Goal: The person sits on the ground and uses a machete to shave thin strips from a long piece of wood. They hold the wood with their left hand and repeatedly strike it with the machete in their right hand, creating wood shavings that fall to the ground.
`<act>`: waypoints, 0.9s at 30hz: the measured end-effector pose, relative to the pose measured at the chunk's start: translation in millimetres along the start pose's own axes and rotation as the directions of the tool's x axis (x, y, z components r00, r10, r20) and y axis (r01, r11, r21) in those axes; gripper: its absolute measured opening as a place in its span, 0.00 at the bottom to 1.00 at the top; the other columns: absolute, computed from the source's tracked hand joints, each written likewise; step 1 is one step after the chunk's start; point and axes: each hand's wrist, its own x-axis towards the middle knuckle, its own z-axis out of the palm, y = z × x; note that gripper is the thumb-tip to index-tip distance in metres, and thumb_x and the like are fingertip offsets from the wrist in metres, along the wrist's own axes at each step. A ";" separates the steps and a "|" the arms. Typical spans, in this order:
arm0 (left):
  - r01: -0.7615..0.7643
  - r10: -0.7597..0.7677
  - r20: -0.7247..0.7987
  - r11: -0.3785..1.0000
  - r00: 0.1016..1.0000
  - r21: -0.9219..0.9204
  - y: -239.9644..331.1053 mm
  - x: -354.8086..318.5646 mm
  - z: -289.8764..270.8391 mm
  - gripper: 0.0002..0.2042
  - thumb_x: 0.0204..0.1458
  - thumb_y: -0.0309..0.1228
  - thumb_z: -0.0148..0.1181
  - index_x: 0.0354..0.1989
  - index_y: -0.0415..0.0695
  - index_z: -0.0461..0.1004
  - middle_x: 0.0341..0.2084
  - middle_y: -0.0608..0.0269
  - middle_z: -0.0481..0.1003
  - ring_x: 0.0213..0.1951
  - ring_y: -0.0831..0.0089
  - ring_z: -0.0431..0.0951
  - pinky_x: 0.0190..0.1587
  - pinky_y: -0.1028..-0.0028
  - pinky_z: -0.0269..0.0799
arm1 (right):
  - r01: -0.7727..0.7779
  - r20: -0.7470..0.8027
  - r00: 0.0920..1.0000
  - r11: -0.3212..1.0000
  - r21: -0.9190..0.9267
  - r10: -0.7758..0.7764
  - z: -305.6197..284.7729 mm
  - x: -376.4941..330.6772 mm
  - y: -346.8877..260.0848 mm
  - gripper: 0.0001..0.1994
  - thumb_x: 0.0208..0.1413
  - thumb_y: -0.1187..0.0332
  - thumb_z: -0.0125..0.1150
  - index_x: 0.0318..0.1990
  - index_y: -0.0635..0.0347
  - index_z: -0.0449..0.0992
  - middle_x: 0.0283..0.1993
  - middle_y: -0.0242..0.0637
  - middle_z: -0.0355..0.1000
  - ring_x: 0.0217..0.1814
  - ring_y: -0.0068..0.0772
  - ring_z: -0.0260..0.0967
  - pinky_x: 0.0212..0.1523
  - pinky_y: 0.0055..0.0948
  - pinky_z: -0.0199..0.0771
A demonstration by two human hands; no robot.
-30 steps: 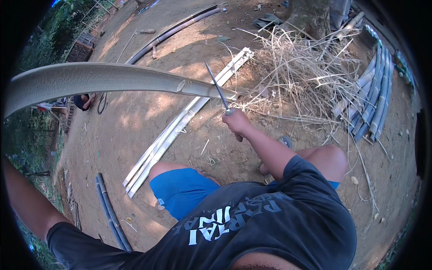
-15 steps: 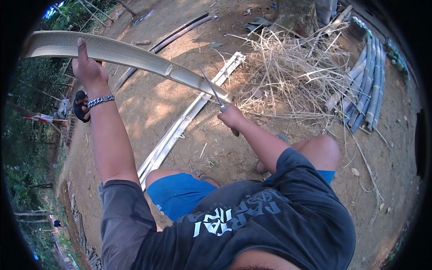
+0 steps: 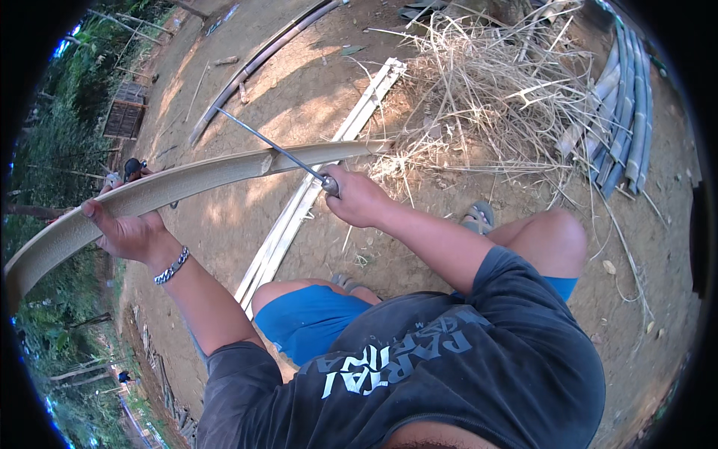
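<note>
Bare dirt yard (image 3: 314, 97), dry straw heap (image 3: 493, 82) upper centre, bluish bamboo poles (image 3: 624, 112) upper right. Left hand (image 3: 127, 228), grip closed under long pale bamboo strip (image 3: 187, 179) arcing from lower left to centre. Right hand (image 3: 355, 198), grip closed on knife (image 3: 273, 146) handle, blade crossing the strip. Split bamboo slats (image 3: 307, 202) lie on the ground beneath.

one bamboo strip (image 3: 187, 179), one knife (image 3: 273, 147), two hands (image 3: 131, 232)

Under you is bare dirt ground (image 3: 314, 90) — split bamboo strips (image 3: 314, 194) lie across it, a dry straw heap (image 3: 493, 90) beyond, grey-green bamboo poles (image 3: 624, 112) stacked at your right
</note>
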 end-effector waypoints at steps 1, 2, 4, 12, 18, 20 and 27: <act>-0.021 0.021 0.001 0.999 1.000 -0.027 1.2 -16.8 22.0 0.25 0.47 0.45 0.67 0.52 0.48 0.69 0.41 0.61 0.73 0.45 0.64 0.73 0.52 0.56 0.72 | -0.016 0.022 1.000 1.000 -0.013 0.017 -0.5 0.1 4.8 0.16 0.51 0.68 0.55 0.48 0.60 0.69 0.38 0.54 0.74 0.43 0.57 0.72 0.47 0.46 0.71; -0.043 0.043 0.002 0.998 0.999 -0.054 5.9 -34.8 47.1 0.20 0.47 0.44 0.66 0.46 0.49 0.72 0.35 0.63 0.75 0.39 0.65 0.75 0.51 0.54 0.73 | -0.077 -0.047 0.996 0.995 -0.062 0.074 7.8 3.3 37.2 0.12 0.51 0.67 0.55 0.43 0.60 0.71 0.36 0.53 0.75 0.41 0.56 0.73 0.46 0.45 0.72; -0.153 0.151 -0.044 0.988 0.988 -0.038 11.9 -55.2 63.6 0.16 0.45 0.48 0.67 0.36 0.52 0.78 0.27 0.63 0.77 0.34 0.59 0.78 0.50 0.38 0.69 | -0.337 -0.025 0.941 0.941 -0.029 0.337 6.2 10.1 113.2 0.10 0.51 0.69 0.54 0.40 0.62 0.72 0.37 0.54 0.75 0.43 0.55 0.73 0.46 0.46 0.72; -0.129 0.127 -0.089 0.992 0.988 -0.016 23.4 -72.1 31.0 0.16 0.47 0.51 0.65 0.22 0.51 0.78 0.23 0.64 0.79 0.31 0.65 0.80 0.45 0.51 0.74 | -0.065 0.079 0.995 0.998 0.003 0.064 -6.0 10.9 39.4 0.09 0.50 0.70 0.55 0.38 0.61 0.74 0.37 0.51 0.75 0.42 0.51 0.75 0.46 0.43 0.73; -0.228 0.251 -0.203 0.965 0.946 0.132 21.9 -69.7 35.5 0.16 0.46 0.49 0.67 0.23 0.51 0.75 0.19 0.69 0.74 0.26 0.73 0.76 0.36 0.73 0.75 | -0.281 0.044 0.957 0.957 -0.075 0.285 5.2 27.2 128.8 0.08 0.50 0.69 0.57 0.38 0.59 0.73 0.31 0.50 0.74 0.36 0.52 0.73 0.40 0.42 0.73; -0.249 0.277 -0.167 0.954 0.946 0.170 18.5 -71.2 23.7 0.16 0.46 0.50 0.68 0.28 0.51 0.77 0.21 0.68 0.75 0.29 0.74 0.77 0.37 0.72 0.76 | -0.188 0.133 0.972 0.981 -0.047 0.193 0.3 11.0 74.0 0.08 0.50 0.70 0.55 0.38 0.60 0.73 0.34 0.51 0.75 0.39 0.53 0.74 0.43 0.44 0.73; -0.282 0.298 -0.042 0.933 0.954 0.224 20.6 -68.3 23.1 0.20 0.48 0.49 0.65 0.43 0.48 0.77 0.37 0.61 0.80 0.39 0.71 0.79 0.43 0.68 0.78 | -0.369 0.149 0.913 0.925 -0.094 0.380 0.5 42.5 220.2 0.09 0.49 0.70 0.55 0.39 0.59 0.73 0.34 0.52 0.74 0.40 0.55 0.73 0.44 0.47 0.72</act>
